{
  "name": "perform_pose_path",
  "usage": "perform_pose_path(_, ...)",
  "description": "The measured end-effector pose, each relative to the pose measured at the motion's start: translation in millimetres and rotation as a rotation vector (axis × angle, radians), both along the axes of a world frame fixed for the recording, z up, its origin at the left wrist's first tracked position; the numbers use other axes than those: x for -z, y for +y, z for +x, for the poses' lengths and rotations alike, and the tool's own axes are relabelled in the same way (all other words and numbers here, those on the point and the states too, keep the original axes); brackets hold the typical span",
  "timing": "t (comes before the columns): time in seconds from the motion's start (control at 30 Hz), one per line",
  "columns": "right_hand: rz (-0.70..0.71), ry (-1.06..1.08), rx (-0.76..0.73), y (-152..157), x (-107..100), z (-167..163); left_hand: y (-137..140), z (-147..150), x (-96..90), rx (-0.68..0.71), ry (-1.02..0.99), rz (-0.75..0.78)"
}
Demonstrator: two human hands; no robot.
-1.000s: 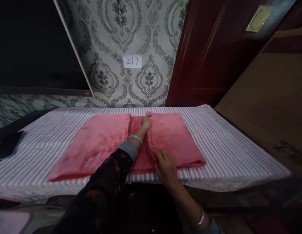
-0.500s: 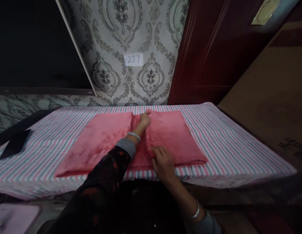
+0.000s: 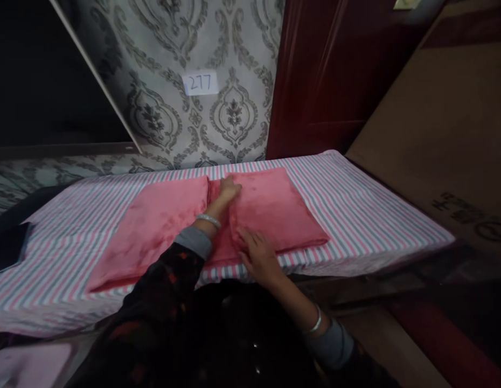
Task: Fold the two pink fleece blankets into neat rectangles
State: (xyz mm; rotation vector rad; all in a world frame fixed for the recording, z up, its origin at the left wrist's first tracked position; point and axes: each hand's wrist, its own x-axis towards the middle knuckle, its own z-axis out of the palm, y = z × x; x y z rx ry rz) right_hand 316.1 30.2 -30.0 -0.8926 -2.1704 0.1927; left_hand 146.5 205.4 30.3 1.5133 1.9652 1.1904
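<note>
A pink plush cloth (image 3: pixel 165 221) lies spread on the striped tablecloth. Its left and right sides are folded inward, and a darker strip shows between the two folded panels. At the far end of the right panel's inner edge, my left hand (image 3: pixel 229 189) rests on the fabric with thumb and fingers apart; its fingertips are partly hidden. Nearer to me, my right hand (image 3: pixel 262 260) touches the front part of the same edge, fingers stretched out over the cloth. Each wrist wears a silver bracelet.
Under the cloth, a striped tablecloth (image 3: pixel 367 215) covers the table. A dark phone (image 3: pixel 10 245) lies at the left. Behind stand a dark screen (image 3: pixel 52 81), a patterned wall with a "277" label (image 3: pixel 201 83), and a red door (image 3: pixel 319 81). A cardboard box (image 3: pixel 448 118) is at the right.
The camera view has shifted and tilted slightly, so the table appears turned. Both hands stay at the right panel's inner edge, and the folds look the same.
</note>
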Motion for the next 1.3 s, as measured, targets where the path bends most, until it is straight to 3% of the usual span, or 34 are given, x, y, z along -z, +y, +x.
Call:
perform_pose_path(0.1,0.124,0.200,0.062,1,-4,39,-33,11,-4.1,0.128,0.103,-0.005)
perform_pose_path(0.2,0.225,0.347,0.310,3,3,98,-89,23,6.1,0.401,0.263,0.034)
perform_pose_path(0.3,0.159,0.380,0.541,5,19,149,-155,33,23.6,0.583,0.481,0.183)
perform_pose_path(0.43,0.024,0.358,0.555,11,37,171,-206,35,43.2,0.651,0.658,0.197)
perform_pose_path(0.6,-0.004,0.275,0.500,34,41,155,-207,18,51.6,0.487,0.684,0.165)
perform_pose_path(0.8,-0.016,0.234,0.521,54,41,152,-201,9,49.8,0.480,0.634,0.146)
perform_pose_path(1.1,0.019,0.076,0.519,54,46,175,-203,6,53.0,0.477,0.438,0.196)
perform_pose_path(1.3,0.044,0.085,0.505,51,53,175,-207,6,41.2,0.377,0.263,0.062)
